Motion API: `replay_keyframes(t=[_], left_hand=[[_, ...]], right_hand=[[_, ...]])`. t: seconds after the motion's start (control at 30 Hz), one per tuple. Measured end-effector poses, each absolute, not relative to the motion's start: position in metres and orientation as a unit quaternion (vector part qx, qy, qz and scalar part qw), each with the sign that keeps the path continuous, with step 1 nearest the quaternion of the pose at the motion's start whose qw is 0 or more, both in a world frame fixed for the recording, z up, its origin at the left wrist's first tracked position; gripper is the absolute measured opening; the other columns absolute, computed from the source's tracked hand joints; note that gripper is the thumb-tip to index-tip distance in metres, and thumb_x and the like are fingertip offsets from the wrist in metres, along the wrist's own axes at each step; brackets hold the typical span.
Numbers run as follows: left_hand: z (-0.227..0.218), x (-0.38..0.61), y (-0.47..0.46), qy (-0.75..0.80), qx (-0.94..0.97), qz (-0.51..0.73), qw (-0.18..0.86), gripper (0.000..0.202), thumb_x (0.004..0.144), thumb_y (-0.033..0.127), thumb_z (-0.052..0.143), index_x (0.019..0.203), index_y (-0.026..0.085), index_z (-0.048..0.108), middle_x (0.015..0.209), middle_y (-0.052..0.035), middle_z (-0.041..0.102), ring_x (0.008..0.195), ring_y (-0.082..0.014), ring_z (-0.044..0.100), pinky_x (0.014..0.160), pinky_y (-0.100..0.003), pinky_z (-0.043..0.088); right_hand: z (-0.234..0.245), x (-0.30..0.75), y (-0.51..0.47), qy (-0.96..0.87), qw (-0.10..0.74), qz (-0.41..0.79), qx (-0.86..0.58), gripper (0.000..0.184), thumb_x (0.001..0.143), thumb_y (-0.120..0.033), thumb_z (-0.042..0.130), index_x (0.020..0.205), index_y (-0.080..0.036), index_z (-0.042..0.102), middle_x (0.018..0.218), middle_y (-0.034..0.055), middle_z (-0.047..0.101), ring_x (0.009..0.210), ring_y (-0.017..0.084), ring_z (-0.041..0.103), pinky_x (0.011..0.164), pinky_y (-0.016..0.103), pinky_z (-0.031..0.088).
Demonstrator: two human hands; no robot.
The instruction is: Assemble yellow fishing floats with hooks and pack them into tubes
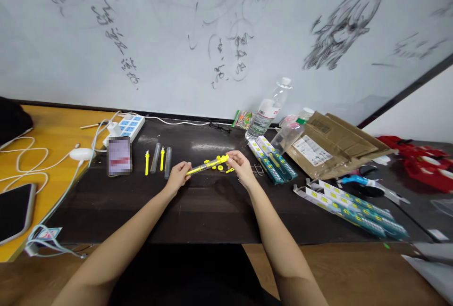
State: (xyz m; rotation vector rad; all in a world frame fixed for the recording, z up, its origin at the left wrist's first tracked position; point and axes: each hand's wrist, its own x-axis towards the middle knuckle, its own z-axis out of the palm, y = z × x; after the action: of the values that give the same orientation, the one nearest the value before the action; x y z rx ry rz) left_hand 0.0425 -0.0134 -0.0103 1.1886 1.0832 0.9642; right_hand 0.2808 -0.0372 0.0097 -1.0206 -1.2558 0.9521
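Observation:
My left hand (179,176) is closed around the lower left end of a clear plastic tube with a yellow rod in it (205,166). At its other end, my right hand (239,164) pinches a bright yellow end piece. The tube slants up to the right, just above the dark table. Small yellow round parts (220,168) lie beneath and beside it, partly hidden by my right hand. To the left lie two yellow rods with narrow tips (147,163) and two clear tubes (155,159).
Behind the table stands a whiteboard (170,61). Printed long boxes (271,161) and a cardboard package (329,143) lie right, near a water bottle (265,112). A phone-like object with a blurred screen (119,156), a power strip (132,127) and cables sit left.

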Motion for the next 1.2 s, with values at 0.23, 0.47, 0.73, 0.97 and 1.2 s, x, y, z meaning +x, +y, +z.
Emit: replay_keyframes(t=[0.23, 0.47, 0.73, 0.97, 1.2], left_hand=[[-0.012, 0.042, -0.013, 0.470, 0.532, 0.420, 0.565, 0.034, 0.080, 0.049, 0.051, 0.067, 0.018, 0.047, 0.038, 0.0088, 0.036, 0.029, -0.0020, 0.022, 0.032, -0.014, 0.012], [-0.008, 0.042, -0.015, 0.462, 0.554, 0.438, 0.537, 0.033, 0.081, 0.046, 0.051, 0.065, 0.017, 0.048, 0.040, 0.0080, 0.037, 0.030, -0.0028, 0.025, 0.034, -0.016, 0.015], [-0.012, 0.040, -0.014, 0.455, 0.584, 0.446, 0.503, 0.032, 0.083, 0.045, 0.050, 0.066, 0.017, 0.050, 0.041, 0.0075, 0.039, 0.033, -0.0044, 0.029, 0.036, -0.017, 0.020], [-0.017, 0.040, -0.011, 0.442, 0.591, 0.461, 0.493, 0.033, 0.084, 0.046, 0.050, 0.067, 0.017, 0.051, 0.043, 0.0071, 0.040, 0.035, -0.0048, 0.031, 0.038, -0.017, 0.022], [-0.018, 0.039, -0.011, 0.438, 0.592, 0.458, 0.497, 0.032, 0.083, 0.045, 0.050, 0.067, 0.017, 0.051, 0.044, 0.0066, 0.041, 0.036, -0.0049, 0.032, 0.038, -0.017, 0.022]], right_hand=[[0.010, 0.276, -0.040, -0.552, 0.569, 0.426, -0.437, 0.032, 0.072, -0.042, 0.071, 0.093, -0.021, 0.060, 0.078, 0.0003, 0.060, 0.064, 0.011, 0.052, 0.054, 0.023, 0.043], [0.006, 0.270, -0.040, -0.563, 0.549, 0.448, -0.426, 0.032, 0.071, -0.043, 0.071, 0.093, -0.022, 0.059, 0.073, -0.0013, 0.058, 0.059, 0.010, 0.051, 0.053, 0.023, 0.043], [0.003, 0.272, -0.038, -0.576, 0.535, 0.450, -0.424, 0.034, 0.071, -0.043, 0.071, 0.093, -0.021, 0.059, 0.070, -0.0015, 0.057, 0.060, 0.011, 0.052, 0.051, 0.023, 0.041], [0.009, 0.274, -0.042, -0.563, 0.545, 0.466, -0.411, 0.033, 0.072, -0.039, 0.070, 0.099, -0.021, 0.061, 0.080, 0.0006, 0.061, 0.063, 0.011, 0.055, 0.054, 0.024, 0.044], [0.009, 0.275, -0.041, -0.575, 0.523, 0.461, -0.428, 0.033, 0.073, -0.045, 0.068, 0.092, -0.020, 0.060, 0.070, -0.0003, 0.062, 0.056, 0.011, 0.053, 0.050, 0.025, 0.043]])
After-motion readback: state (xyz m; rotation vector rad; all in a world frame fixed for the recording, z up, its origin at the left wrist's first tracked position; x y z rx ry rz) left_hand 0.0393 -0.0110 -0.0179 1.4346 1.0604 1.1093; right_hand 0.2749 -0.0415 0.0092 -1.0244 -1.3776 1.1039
